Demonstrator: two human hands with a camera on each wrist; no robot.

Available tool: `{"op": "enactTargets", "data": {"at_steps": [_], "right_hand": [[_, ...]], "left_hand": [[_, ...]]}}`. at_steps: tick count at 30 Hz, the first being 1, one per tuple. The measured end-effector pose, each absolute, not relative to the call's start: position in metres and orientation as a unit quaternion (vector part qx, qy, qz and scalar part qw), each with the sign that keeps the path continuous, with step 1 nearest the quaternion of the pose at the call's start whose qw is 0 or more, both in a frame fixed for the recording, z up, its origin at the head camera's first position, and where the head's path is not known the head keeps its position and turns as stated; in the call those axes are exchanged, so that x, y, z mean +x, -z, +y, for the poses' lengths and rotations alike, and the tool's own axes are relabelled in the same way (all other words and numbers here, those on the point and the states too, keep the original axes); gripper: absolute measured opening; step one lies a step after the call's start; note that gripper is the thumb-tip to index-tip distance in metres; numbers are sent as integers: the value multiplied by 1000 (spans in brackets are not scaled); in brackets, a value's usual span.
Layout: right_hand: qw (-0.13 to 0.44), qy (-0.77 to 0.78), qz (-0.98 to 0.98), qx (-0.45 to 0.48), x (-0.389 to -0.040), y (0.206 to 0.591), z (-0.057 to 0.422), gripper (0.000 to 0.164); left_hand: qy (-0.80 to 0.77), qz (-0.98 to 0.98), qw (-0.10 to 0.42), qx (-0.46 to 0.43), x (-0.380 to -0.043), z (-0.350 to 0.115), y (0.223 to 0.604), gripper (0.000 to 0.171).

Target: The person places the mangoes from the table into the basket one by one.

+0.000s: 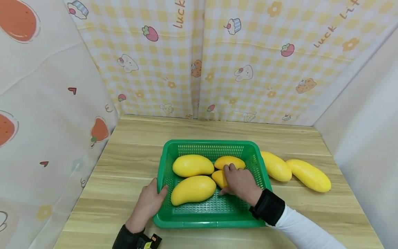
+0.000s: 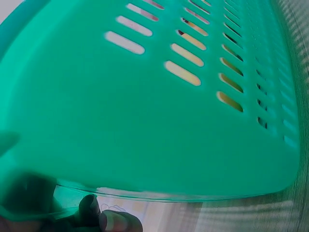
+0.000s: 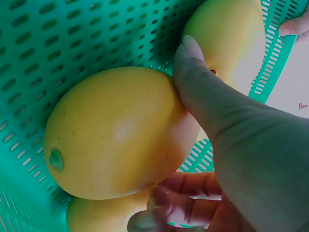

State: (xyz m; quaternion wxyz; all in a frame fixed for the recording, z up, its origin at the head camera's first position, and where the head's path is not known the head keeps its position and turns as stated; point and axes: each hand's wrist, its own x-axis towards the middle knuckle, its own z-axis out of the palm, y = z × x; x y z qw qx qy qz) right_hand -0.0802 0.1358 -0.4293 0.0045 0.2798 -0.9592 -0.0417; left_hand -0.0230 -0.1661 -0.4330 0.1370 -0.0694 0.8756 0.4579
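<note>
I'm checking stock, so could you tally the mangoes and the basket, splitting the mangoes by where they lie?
Green basket: 1
Mangoes inside the basket: 4
Mangoes on the table, right of the basket in the head view: 2
Total: 7 things, 6 of them mangoes

From above, the head view looks forward and down over the pale wood-grain desk (image 1: 130, 155). Very near and tilted, the left-wrist view faces the outer wall of the green perforated plastic basket (image 2: 120, 121); the right-wrist view looks closely inside. All three share the basket.
</note>
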Motion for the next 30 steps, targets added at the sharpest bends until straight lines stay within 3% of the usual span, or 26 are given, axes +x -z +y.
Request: {"op": "enactTargets", "data": {"at_steps": [9, 18, 25, 30], "right_hand": [[-55, 22, -960, 275, -82, 426, 135, 68], [-62, -4, -961, 271, -79, 427, 138, 72], [-103, -43, -960, 259, -77, 413, 141, 77], [-66, -70, -965, 243, -77, 385, 160, 77]], "left_hand": [[-455, 876, 141, -75, -23, -167, 432, 29], [-446, 880, 142, -74, -22, -166, 433, 29], [-443, 884, 137, -69, -22, -166, 433, 30], [-436, 888, 132, -65, -24, -167, 434, 29]]}}
